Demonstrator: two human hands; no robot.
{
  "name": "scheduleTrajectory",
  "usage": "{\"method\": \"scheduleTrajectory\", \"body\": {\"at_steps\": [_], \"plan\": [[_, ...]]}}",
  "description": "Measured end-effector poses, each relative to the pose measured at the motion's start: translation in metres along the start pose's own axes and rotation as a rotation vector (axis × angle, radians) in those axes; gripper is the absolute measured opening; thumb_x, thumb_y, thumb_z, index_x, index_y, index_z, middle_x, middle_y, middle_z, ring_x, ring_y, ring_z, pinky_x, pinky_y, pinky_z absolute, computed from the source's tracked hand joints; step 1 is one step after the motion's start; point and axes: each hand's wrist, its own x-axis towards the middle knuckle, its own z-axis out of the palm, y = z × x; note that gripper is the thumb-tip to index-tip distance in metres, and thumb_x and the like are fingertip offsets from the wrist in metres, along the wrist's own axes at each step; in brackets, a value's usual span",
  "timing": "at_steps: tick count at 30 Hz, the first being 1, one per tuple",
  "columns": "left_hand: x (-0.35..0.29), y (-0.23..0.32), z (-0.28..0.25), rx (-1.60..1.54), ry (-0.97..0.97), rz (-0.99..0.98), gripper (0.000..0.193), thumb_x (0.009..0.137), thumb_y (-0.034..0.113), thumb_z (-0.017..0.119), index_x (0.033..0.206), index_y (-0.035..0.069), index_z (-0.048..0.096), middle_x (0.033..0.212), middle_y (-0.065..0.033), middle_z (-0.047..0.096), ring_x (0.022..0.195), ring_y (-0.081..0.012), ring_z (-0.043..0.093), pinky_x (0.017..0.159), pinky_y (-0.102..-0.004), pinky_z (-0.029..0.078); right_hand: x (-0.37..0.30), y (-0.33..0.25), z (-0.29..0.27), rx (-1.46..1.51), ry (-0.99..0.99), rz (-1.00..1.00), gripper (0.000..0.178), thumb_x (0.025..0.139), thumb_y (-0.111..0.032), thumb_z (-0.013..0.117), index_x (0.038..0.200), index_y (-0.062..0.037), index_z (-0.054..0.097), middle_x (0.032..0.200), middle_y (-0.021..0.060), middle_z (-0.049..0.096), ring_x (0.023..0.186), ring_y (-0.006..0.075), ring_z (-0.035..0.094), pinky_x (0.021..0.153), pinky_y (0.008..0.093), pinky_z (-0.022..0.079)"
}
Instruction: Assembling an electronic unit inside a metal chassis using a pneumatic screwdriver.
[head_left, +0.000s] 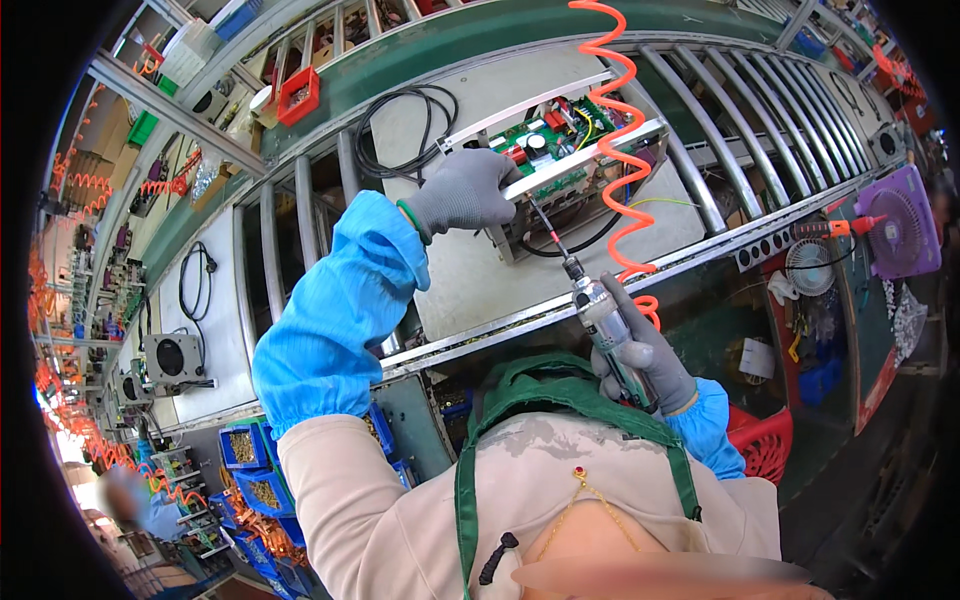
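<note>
My right hand (652, 352), in a grey glove, is wrapped round a pneumatic screwdriver (602, 318). Its long bit (545, 225) slants up and left, with the tip at the near edge of a metal frame (585, 168). Gloved too, my left hand (468, 190) is closed on the frame's left end, some of its fingers hidden from view. Inside the frame sits a green circuit board (545, 140) with capacitors and wires. Whether the tip touches a screw is too small to tell. The frame rests on a pale board (460, 290).
An orange coiled air hose (625, 165) hangs across the frame's right side. A black cable (372, 130) lies coiled behind my left hand. Conveyor rollers (740, 150) run to the right. Blue bins (262, 490) of small parts stand at lower left, and a purple fan (898, 225) at far right.
</note>
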Motion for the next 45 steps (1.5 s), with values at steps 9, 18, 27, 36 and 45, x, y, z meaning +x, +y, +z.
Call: {"method": "scheduleTrajectory", "body": {"at_steps": [9,18,27,36,45], "plan": [[0.010,-0.042,0.012,0.163,0.224,0.587,0.027,0.097,0.022,0.049,0.113,0.012,0.067,0.098,-0.0178,0.068,0.094,-0.0355,0.066,0.079,-0.0466,0.051,-0.004,-0.010,0.006,-0.058,0.035,0.052,0.100,0.074,-0.016,0.063,0.161,-0.0233,0.017,0.103,0.0153,0.058,0.065,0.0176,0.061,0.053,0.0305,0.054],[0.006,-0.021,0.000,0.044,0.076,0.265,0.031,0.101,0.025,0.044,0.118,0.010,0.064,0.086,-0.0193,0.068,0.088,-0.0366,0.068,0.077,-0.0494,0.051,0.000,-0.009,0.005,-0.038,0.018,0.020,0.100,0.074,-0.017,0.064,0.161,-0.0242,0.016,0.098,0.0161,0.059,0.062,0.0177,0.061,0.051,0.0310,0.054],[-0.001,-0.005,0.004,0.042,0.051,0.089,0.048,0.087,0.040,0.060,0.106,-0.002,0.070,0.089,-0.0188,0.071,0.083,-0.0290,0.071,0.078,-0.0377,0.054,-0.004,-0.003,0.011,-0.023,0.038,0.007,0.100,0.074,-0.020,0.065,0.161,-0.0244,0.015,0.092,0.0163,0.059,0.059,0.0188,0.060,0.052,0.0326,0.054],[-0.004,-0.003,-0.006,-0.158,0.082,0.182,0.071,0.097,0.062,0.041,0.104,-0.003,0.070,0.079,-0.0175,0.066,0.072,-0.0274,0.063,0.069,-0.0401,0.048,0.000,0.003,0.004,0.010,-0.006,0.001,0.100,0.076,-0.022,0.068,0.161,-0.0244,0.016,0.100,0.0154,0.056,0.065,0.0181,0.060,0.053,0.0340,0.055],[-0.008,0.006,-0.011,-0.234,0.034,0.020,0.085,0.099,0.069,0.020,0.126,0.000,0.062,0.116,-0.0273,0.065,0.108,-0.0429,0.061,0.097,-0.0479,0.044,0.003,0.005,0.008,0.024,0.029,-0.026,0.098,0.077,-0.017,0.066,0.161,-0.0248,0.016,0.108,0.0151,0.055,0.068,0.0183,0.061,0.052,0.0340,0.056]]}}
